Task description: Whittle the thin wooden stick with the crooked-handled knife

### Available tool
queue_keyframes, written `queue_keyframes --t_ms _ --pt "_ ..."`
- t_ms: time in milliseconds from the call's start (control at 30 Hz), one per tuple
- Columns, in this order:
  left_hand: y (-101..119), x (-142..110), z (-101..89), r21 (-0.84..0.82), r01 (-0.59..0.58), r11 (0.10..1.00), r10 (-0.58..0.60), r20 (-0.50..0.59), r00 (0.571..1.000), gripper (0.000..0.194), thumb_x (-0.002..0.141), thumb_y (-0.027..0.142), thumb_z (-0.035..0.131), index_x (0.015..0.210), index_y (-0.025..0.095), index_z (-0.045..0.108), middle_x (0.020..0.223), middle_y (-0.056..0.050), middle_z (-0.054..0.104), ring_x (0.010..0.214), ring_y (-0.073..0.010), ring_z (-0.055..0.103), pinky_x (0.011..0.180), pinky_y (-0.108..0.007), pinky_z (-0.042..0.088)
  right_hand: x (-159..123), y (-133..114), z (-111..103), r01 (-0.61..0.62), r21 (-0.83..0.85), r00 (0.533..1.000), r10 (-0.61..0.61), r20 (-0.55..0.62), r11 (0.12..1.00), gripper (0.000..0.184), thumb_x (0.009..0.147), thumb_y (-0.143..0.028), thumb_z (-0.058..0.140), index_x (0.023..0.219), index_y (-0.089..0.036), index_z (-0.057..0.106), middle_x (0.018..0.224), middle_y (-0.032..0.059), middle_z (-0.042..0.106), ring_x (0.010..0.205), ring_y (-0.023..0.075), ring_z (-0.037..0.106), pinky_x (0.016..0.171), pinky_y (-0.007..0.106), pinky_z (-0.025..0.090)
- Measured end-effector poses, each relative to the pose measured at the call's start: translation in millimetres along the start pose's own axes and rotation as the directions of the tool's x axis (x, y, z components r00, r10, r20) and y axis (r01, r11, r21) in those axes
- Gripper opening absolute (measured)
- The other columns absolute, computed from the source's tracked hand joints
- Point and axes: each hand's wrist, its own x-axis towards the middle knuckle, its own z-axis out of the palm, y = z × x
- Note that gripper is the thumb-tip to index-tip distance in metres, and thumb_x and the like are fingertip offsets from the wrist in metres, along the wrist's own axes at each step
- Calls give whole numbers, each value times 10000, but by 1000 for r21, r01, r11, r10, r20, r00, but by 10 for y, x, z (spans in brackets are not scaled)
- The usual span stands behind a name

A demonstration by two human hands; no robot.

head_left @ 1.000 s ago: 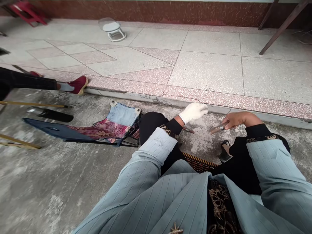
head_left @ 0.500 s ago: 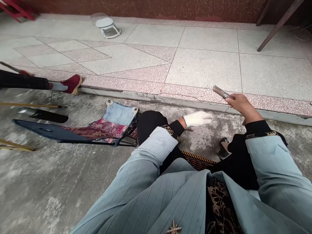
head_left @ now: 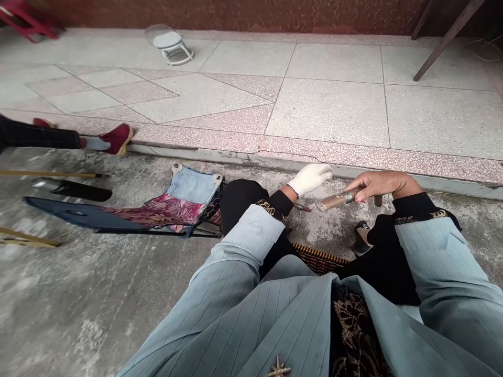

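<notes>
A white knitted glove covers my left hand, which is over the ground between my knees. Its fingers look bent and pressed together, and whatever they may hold is hidden. My bare right hand is closed around a short, brownish cylindrical tool with wire wound round it near the fingers. The tool's free end points left, a little below the gloved hand and apart from it. Just under my left wrist, a small reddish-brown object with a pointed end shows in part; its kind is unclear.
To my left stands a low folding chair with patterned cloth. Beyond it are another person's leg and red shoe. A raised tiled step runs across the front, with a small white stool on it. Woven edging shows beneath me.
My right hand has come down and turned, swinging the tool from pointing up to pointing left toward the gloved hand. My left hand has shifted slightly up and left.
</notes>
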Motion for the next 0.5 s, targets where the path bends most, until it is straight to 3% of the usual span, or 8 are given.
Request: queue_keyframes --t_ms 100,200,267,367,433,500 --pt "21 5 111 3 24 1000 -24 92 995 299 934 295 443 967 142 698 891 -54 703 787 -167 608 710 -265 424 -40 11 -18 70 96 959 -40 -280 993 309 763 -425 729 926 -163 707 704 -14 583 612 103 486 585 247 399" --pt "77 -34 177 16 -30 999 27 161 987 323 938 336 435 986 161 702 891 -49 703 780 -178 605 682 -268 410 -3 100 -55 77 173 815 38 -578 982 282 784 -447 688 767 -168 647 685 1 572 597 111 480 588 261 404" --pt "131 -70 196 17 -104 994 98 222 970 336 938 360 432 1029 178 700 909 -43 706 795 -183 607 686 -269 403 64 162 -82 -19 167 728 128 -674 986 284 796 -443 662 726 -171 623 653 13 570 589 124 490 592 273 408" --pt "205 -110 205 17 -163 986 152 286 946 362 946 364 418 1065 161 693 902 -56 706 787 -174 598 711 -264 402 194 232 -114 -318 22 625 227 -747 948 264 832 -417 615 837 -161 677 719 50 631 653 167 550 623 296 414" --pt "229 -124 203 25 -167 986 153 295 943 363 946 362 419 1033 142 695 875 -69 701 779 -170 590 720 -263 397 274 270 -121 -537 -142 607 265 -749 832 285 851 -409 593 929 -159 704 853 93 677 753 215 593 647 319 412" --pt "227 -131 195 32 -166 986 149 301 942 349 938 364 441 983 135 699 847 -76 696 783 -173 586 727 -266 392 337 307 -109 -642 -303 667 318 -674 704 285 851 -395 598 966 -162 713 956 122 689 824 249 610 656 334 407"
